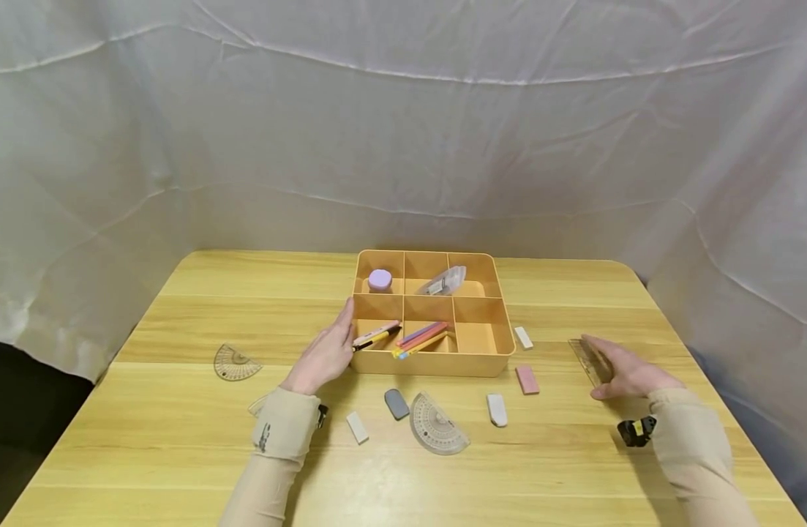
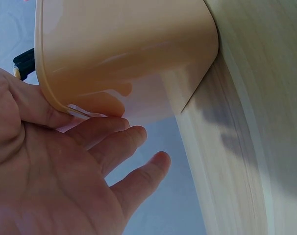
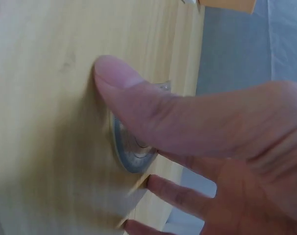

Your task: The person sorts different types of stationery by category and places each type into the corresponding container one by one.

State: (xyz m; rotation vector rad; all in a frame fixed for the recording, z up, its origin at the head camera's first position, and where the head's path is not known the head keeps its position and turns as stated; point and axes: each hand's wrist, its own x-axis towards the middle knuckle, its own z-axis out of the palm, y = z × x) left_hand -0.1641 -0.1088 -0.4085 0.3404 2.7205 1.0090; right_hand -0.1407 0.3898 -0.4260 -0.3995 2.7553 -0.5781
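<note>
A light-orange organizer box [image 1: 436,364] with several compartments stands in the middle of the table. My left hand [image 1: 325,356] touches the outside of its left wall near the front corner, its fingers [image 2: 138,181] mostly straight. Pens [image 1: 378,335] lie in the front-left compartment, and coloured pencils or pens [image 1: 421,339] lean in the front-middle one. At the right, my right hand [image 1: 630,371] spreads over a clear protractor [image 3: 134,152] on the table. Thumb and fingers are apart around it, partly hiding it.
A purple round item [image 1: 380,280] and a clear item [image 1: 446,281] lie in the back compartments. Before the box are a large protractor [image 1: 437,428], a grey eraser [image 1: 396,404] and white erasers [image 1: 357,427]. A pink eraser [image 1: 527,380] lies right; another protractor [image 1: 233,364] lies left.
</note>
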